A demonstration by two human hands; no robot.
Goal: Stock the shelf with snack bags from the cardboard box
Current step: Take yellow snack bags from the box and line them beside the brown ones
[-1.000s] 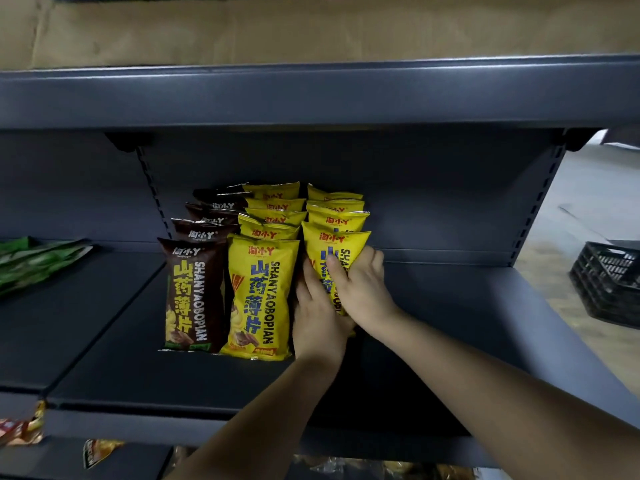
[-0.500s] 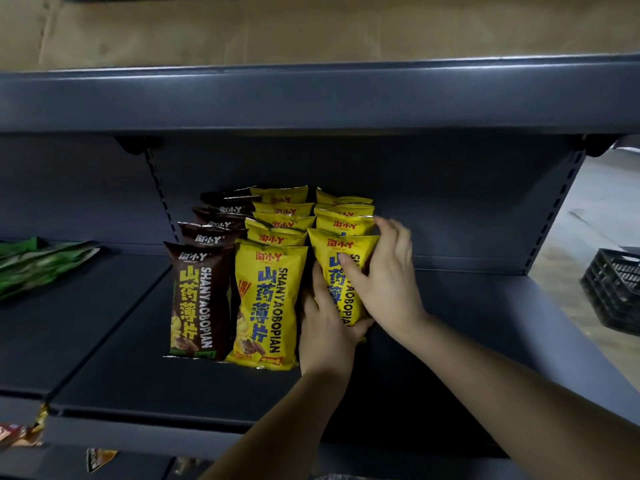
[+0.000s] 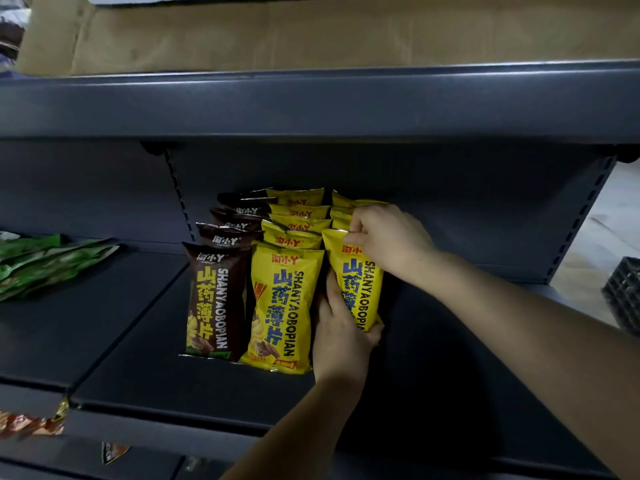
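Three rows of snack bags stand on the dark shelf (image 3: 450, 358): a brown row (image 3: 214, 299) on the left, a yellow row (image 3: 282, 306) in the middle and another yellow row on the right. My left hand (image 3: 341, 336) grips the lower end of the front yellow bag (image 3: 356, 282) of the right row. My right hand (image 3: 384, 237) pinches that bag's top edge, with its fingers curled over it. The bags behind it are partly hidden by my right hand. The cardboard box is not in view.
Green bags (image 3: 45, 265) lie on the shelf section to the left. An upper shelf (image 3: 311, 105) overhangs, with brown cardboard (image 3: 311, 32) on top. A black crate (image 3: 623, 296) stands on the floor at right. More packets (image 3: 27, 424) show on the shelf below.
My right hand has climbed from the bag's side to its top edge. The front yellow bag now stands straighter. My left hand stays at its lower end.
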